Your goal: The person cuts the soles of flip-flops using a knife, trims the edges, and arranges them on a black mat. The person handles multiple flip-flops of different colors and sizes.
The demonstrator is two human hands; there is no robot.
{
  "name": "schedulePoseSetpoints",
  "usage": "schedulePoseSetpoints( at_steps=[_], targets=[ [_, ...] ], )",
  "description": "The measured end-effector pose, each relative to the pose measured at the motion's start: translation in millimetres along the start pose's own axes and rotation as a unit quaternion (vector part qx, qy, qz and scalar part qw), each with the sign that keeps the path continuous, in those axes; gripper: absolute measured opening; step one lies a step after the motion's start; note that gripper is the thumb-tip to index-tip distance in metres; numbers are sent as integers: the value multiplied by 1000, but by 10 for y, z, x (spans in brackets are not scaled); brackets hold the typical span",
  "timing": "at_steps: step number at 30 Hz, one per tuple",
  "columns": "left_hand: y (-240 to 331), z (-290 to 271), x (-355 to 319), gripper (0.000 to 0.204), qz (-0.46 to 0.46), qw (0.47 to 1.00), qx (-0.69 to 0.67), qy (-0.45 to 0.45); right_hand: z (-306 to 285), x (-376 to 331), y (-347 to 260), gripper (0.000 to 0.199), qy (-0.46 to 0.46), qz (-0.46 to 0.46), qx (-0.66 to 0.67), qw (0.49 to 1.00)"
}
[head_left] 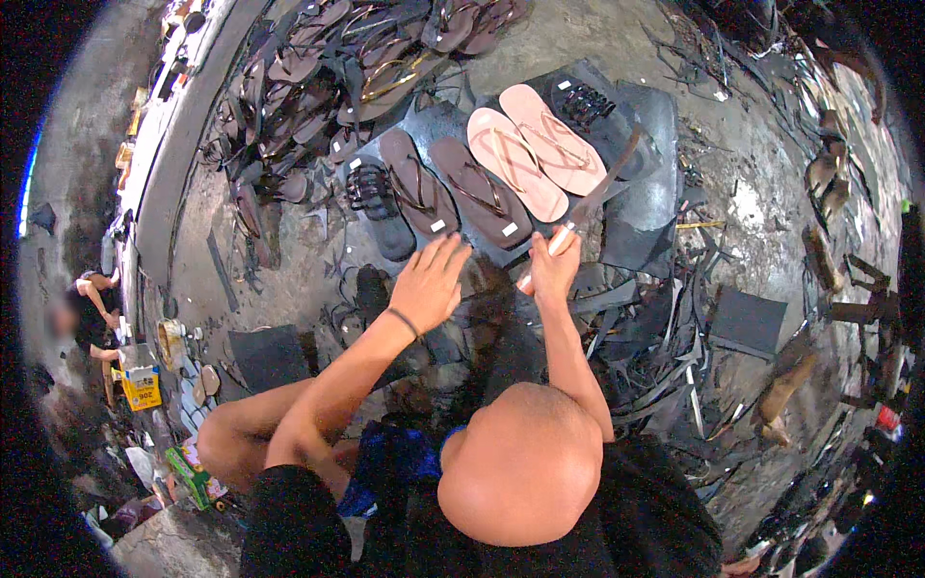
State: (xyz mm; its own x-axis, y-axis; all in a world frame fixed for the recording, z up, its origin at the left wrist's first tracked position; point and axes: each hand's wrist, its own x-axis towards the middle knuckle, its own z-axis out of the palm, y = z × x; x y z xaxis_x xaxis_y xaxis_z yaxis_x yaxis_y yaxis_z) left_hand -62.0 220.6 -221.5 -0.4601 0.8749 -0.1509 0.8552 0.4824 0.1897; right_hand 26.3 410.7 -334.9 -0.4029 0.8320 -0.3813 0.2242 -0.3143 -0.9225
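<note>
My right hand (555, 272) is closed around the pale handle of a knife (607, 183), whose long, dark blade points up and right beside the pink flip-flops. My left hand (430, 281) holds nothing. Its fingers are stretched out, with the tips by the heel of a dark brown flip-flop (420, 181). A second brown flip-flop (479, 193) lies just right of it, with a small white sticker at its heel. Farther right is a pair of pink flip-flops, one nearer (515, 164) and one farther (552, 140). A black strappy sandal (376, 207) lies at the row's left end.
A large heap of dark flip-flops (299, 106) covers the far left floor. Another black strappy sandal (586, 104) lies beyond the pink pair. Rubber scraps (636, 323) are strewn to the right, near a square black sheet (747, 323). Another person (94, 313) sits far left.
</note>
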Motion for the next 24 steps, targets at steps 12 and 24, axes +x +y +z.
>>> schedulePoseSetpoints(
  at_steps=[12, 24],
  targets=[
    [31, -118, 732, 51, -139, 963, -29, 229, -562, -269, -1410, 35, -68, -30, 66, 995],
    [327, -427, 811, 44, -162, 973, -54, 155, -909, -1218, -719, 40, -273, -97, -327, 900]
  ],
)
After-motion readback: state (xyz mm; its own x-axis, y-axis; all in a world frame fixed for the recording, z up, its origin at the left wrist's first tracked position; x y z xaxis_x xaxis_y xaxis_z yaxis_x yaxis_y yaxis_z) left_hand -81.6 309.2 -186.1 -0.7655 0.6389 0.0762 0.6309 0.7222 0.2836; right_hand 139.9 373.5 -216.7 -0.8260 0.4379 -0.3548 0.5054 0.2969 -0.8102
